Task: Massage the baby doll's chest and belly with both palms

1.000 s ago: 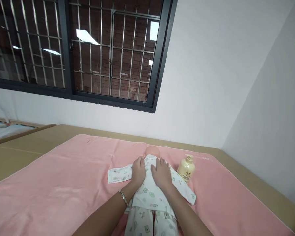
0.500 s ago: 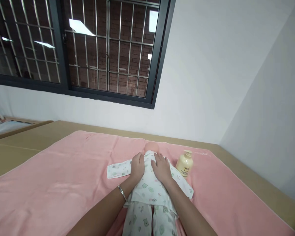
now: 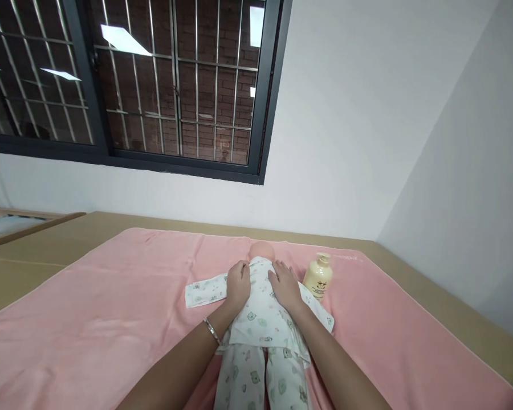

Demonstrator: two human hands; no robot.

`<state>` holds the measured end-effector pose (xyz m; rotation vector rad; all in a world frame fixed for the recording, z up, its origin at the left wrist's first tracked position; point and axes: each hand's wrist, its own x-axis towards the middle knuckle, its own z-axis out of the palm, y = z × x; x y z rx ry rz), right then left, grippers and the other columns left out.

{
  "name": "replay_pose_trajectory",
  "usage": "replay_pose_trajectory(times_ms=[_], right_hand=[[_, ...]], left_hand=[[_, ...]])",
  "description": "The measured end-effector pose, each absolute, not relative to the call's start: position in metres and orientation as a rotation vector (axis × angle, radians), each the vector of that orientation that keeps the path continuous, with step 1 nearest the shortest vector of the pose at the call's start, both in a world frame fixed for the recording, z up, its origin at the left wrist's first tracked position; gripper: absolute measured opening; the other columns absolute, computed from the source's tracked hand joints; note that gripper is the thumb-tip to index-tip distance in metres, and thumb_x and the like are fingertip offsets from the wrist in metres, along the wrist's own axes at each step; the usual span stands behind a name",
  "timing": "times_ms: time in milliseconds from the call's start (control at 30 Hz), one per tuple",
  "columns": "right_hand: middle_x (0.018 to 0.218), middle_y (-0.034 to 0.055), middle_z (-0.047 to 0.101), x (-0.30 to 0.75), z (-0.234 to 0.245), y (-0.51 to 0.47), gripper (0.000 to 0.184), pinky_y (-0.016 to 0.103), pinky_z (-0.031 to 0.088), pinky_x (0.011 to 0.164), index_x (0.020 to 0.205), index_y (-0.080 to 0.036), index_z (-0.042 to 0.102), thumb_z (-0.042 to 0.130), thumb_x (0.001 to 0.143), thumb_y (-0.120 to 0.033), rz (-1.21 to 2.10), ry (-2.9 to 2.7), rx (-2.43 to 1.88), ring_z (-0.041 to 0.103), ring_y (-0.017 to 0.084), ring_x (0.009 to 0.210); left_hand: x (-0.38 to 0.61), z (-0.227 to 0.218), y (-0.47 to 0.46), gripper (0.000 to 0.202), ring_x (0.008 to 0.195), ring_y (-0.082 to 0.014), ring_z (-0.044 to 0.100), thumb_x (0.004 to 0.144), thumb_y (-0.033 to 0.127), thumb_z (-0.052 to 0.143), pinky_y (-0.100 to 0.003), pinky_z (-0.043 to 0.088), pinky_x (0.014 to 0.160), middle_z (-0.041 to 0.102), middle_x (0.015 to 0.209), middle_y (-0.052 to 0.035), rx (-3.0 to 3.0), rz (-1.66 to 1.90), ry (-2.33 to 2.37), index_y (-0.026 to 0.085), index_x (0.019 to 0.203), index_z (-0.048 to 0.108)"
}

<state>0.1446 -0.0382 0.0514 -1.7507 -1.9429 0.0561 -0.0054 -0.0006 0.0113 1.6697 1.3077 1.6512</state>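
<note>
Just the one head cam, facing forward and a bit down over the doll (image 3: 260, 319) from its leg end. It's pretty near, so the arms (image 3: 179, 360) run in from 5 and 7 o'clock, window (image 3: 175, 161) at 10, wall (image 3: 367, 119) at 2.

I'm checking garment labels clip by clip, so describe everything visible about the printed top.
The printed top is white, apparently soft cloth, with small green and pinkish motifs. It lies along a doll whose head shows beyond the neckline. Its long sleeves extend to either side over the pink blanket; the loose hem overlaps matching trousers. Both hands, left and right, touch its upper part. No fastening can be made out.
</note>
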Motion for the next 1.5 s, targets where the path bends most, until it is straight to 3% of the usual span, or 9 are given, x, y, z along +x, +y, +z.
replay_pose_trajectory(times_ms=[167, 267, 467, 633, 800, 967, 1133, 1367, 1500], right_hand=[[0.151, 0.0138, 0.036, 0.107, 0.049, -0.056, 0.057, 0.050, 0.010, 0.117, 0.143, -0.012, 0.043, 0.044, 0.089, -0.028, -0.070, -2.188, -1.608, 0.023, 0.029, 0.143], [0.144, 0.0055, 0.047, 0.102, 0.049, -0.063, 0.055, 0.046, 0.011, 0.119, 0.138, -0.020, 0.051, 0.043, 0.084, -0.018, -0.007, -2.349, -1.296, 0.029, 0.023, 0.141], [0.129, 0.0034, 0.062, 0.154, 0.048, -0.042, 0.044, 0.042, 0.028, 0.113, 0.120, -0.023, 0.066, 0.034, 0.089, -0.023, 0.154, -2.042, -1.307, 0.050, 0.018, 0.127], [0.113, 0.0095, 0.068, 0.159, 0.053, -0.043, 0.043, 0.034, 0.041, 0.094, 0.113, -0.016, 0.066, 0.029, 0.094, -0.028, 0.001, -1.909, -1.702, 0.059, 0.022, 0.107], [0.094, 0.0085, 0.070, 0.141, 0.063, -0.054, 0.035, 0.029, 0.039, 0.083, 0.090, -0.019, 0.066, 0.032, 0.091, -0.021, -0.207, -1.996, -1.773, 0.062, 0.021, 0.090], [0.106, 0.0097, 0.069, 0.147, 0.063, -0.046, 0.037, 0.031, 0.038, 0.089, 0.102, -0.018, 0.066, 0.031, 0.095, -0.029, -0.079, -1.968, -1.810, 0.061, 0.022, 0.100], [0.130, 0.0107, 0.059, 0.152, 0.065, -0.040, 0.045, 0.038, 0.031, 0.101, 0.129, -0.018, 0.055, 0.028, 0.098, -0.036, -0.032, -2.087, -1.708, 0.053, 0.024, 0.120], [0.088, 0.0136, 0.071, 0.132, 0.083, -0.060, 0.039, 0.036, 0.038, 0.089, 0.088, -0.017, 0.069, 0.032, 0.095, -0.030, -0.199, -2.058, -1.962, 0.065, 0.026, 0.089], [0.108, 0.0152, 0.069, 0.136, 0.075, -0.054, 0.042, 0.039, 0.036, 0.096, 0.106, -0.015, 0.067, 0.030, 0.096, -0.033, -0.149, -2.055, -1.937, 0.060, 0.028, 0.107]], left_hand=[[-0.006, 0.007, 0.001, 0.027, 0.079, -0.0194, 0.060, 0.089, 0.035, 0.040, -0.032, 0.046, 0.076, 0.067, 0.082, -0.0038, 1.587, 1.663, 1.278, 0.020, 0.081, 0.061], [-0.008, 0.005, -0.001, 0.025, 0.080, -0.0190, 0.061, 0.089, 0.031, 0.039, -0.032, 0.048, 0.077, 0.066, 0.083, -0.0037, 1.575, 1.665, 1.228, 0.020, 0.085, 0.061], [-0.005, 0.012, -0.008, 0.031, 0.119, -0.0275, 0.047, 0.085, 0.018, 0.044, -0.043, 0.040, 0.100, 0.053, 0.121, -0.0143, 1.966, 1.792, 1.473, 0.018, 0.112, 0.060], [-0.001, 0.024, -0.014, 0.023, 0.095, -0.0255, 0.055, 0.087, 0.017, 0.041, -0.040, 0.043, 0.086, 0.059, 0.091, -0.0102, 2.406, 1.409, 1.498, 0.019, 0.091, 0.063], [0.002, 0.027, -0.012, 0.027, 0.096, -0.0297, 0.057, 0.091, 0.034, 0.042, -0.042, 0.039, 0.086, 0.063, 0.093, -0.0134, 2.317, 1.175, 1.732, 0.017, 0.094, 0.063], [0.008, 0.029, -0.012, 0.036, 0.107, -0.0305, 0.056, 0.091, 0.042, 0.046, -0.043, 0.036, 0.095, 0.065, 0.103, -0.0150, 2.253, 1.160, 1.676, 0.016, 0.109, 0.061], [0.010, 0.033, -0.016, 0.027, 0.103, -0.0268, 0.057, 0.092, 0.028, 0.042, -0.039, 0.039, 0.092, 0.066, 0.105, -0.0115, 2.360, 1.219, 1.502, 0.018, 0.109, 0.061], [0.009, 0.035, -0.025, 0.019, 0.089, -0.0255, 0.058, 0.089, 0.024, 0.043, -0.039, 0.041, 0.083, 0.065, 0.089, -0.0100, 2.423, 1.253, 1.595, 0.019, 0.082, 0.060], [0.007, 0.039, -0.024, 0.021, 0.096, -0.0259, 0.058, 0.088, 0.032, 0.047, -0.038, 0.042, 0.086, 0.065, 0.098, -0.0098, 2.238, 1.178, 1.718, 0.017, 0.096, 0.060]])
